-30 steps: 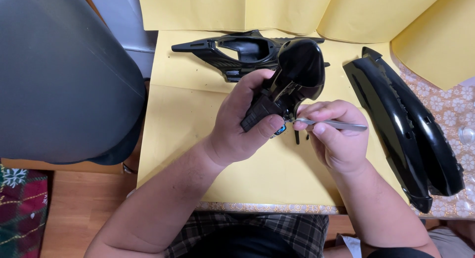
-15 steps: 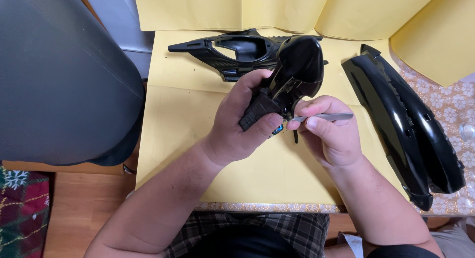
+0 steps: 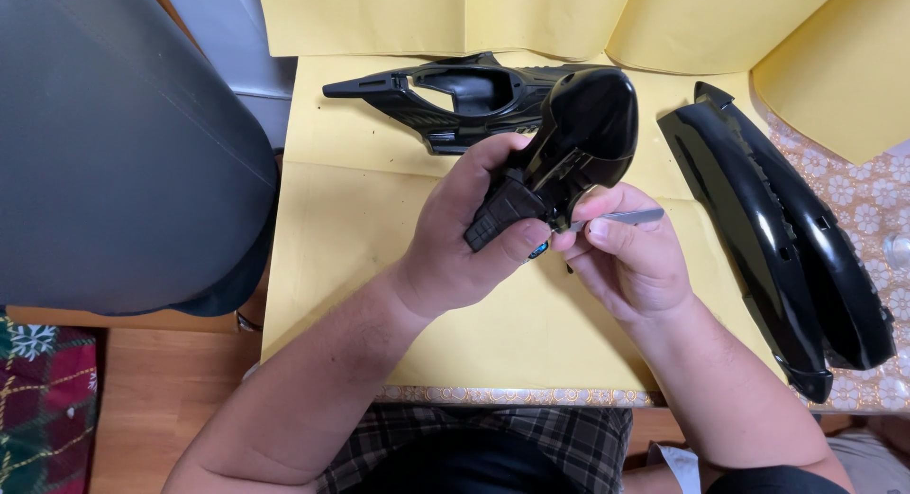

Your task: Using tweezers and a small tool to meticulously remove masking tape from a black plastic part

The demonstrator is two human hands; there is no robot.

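Gripping one glossy black housing [image 3: 578, 143] mid-frame, the left hand [image 3: 464, 243] is closed; the right hand [image 3: 630, 262] pinches one thin metal tool [image 3: 621, 217], tip hidden. Two more black shells: [image 3: 474, 96], [image 3: 777, 228].

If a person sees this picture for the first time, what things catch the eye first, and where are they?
At the centre, the left hand grips a glossy black plastic part above the yellow paper, while the right hand puts a thin metal tool against it. A long black curved cover lies at the right, and a black frame piece lies behind.
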